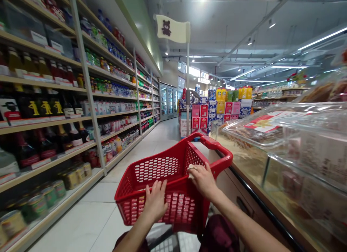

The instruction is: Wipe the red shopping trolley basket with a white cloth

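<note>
A small red plastic shopping cart (pixel 173 172) with perforated walls stands right before me, turned so its handle points to the right. No goods show inside its basket. My left hand (pixel 155 201) rests on the near rim, fingers stretched out over the edge. My right hand (pixel 202 179) is at the rim near the handle end, closed on a crumpled white tissue (pixel 192 169). From the cart's far side rises a thin pole carrying a cream flag (pixel 173 29) with a brown bear on it.
Tall shelves (pixel 89 116) of bottles and cans line the left. On the right is a counter with a clear plastic display case (pixel 271 147) of packaged food. Stacked drink cartons (pixel 200 114) stand ahead beside the tiled aisle (pixel 151 145). Glass-door fridges (pixel 166 100) are farther back.
</note>
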A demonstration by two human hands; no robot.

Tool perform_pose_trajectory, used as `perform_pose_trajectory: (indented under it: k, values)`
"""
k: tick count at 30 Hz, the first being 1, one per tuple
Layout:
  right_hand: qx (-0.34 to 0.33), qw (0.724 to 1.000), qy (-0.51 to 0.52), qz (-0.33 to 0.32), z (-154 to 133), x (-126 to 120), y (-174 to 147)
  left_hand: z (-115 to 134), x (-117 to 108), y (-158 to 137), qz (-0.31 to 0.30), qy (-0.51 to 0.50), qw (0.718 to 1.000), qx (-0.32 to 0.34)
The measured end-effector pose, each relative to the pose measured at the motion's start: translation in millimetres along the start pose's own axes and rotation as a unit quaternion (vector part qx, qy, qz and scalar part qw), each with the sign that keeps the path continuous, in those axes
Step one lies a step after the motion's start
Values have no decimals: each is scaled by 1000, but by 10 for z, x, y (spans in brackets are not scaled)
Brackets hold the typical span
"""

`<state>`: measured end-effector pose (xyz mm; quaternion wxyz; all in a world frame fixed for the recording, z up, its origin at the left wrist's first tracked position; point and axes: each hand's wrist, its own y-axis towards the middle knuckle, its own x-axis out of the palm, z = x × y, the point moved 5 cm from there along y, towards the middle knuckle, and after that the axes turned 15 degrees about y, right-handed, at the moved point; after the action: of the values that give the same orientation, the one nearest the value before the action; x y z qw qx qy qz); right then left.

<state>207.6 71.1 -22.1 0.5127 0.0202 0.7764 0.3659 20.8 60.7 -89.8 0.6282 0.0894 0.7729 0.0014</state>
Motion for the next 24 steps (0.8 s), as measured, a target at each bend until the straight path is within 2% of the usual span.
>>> perform_pose_trajectory:
  k: [3,5,7,10,12,14,17,19,24]
  values:
    - [-39,999,15,-17,-217,185,27,31,-25,-25,1,1,1000,3]
    - [-40,999,15,-5,-159,124,30,42,-35,-34,-2,-1,1000,8]
    - [-19,999,2,32,78,-101,6,48,-38,-36,-4,-5,1000,11]
    - [37,991,-41,122,500,-526,-51,52,-44,-31,5,-5,1000,12]
    - [66,982,-63,166,611,-652,-80,46,-45,-29,12,0,1000,8]
    - [65,982,-63,168,531,-569,-79,32,-41,-30,11,5,1000,5]
    - [22,992,-36,119,289,-308,-26,-1,-32,-31,1,7,1000,5]
    - [15,994,-26,104,288,-289,9,-20,-33,-31,-1,6,1000,7]
    - [103,980,-43,163,864,-780,19,-19,-44,-36,3,10,1000,9]
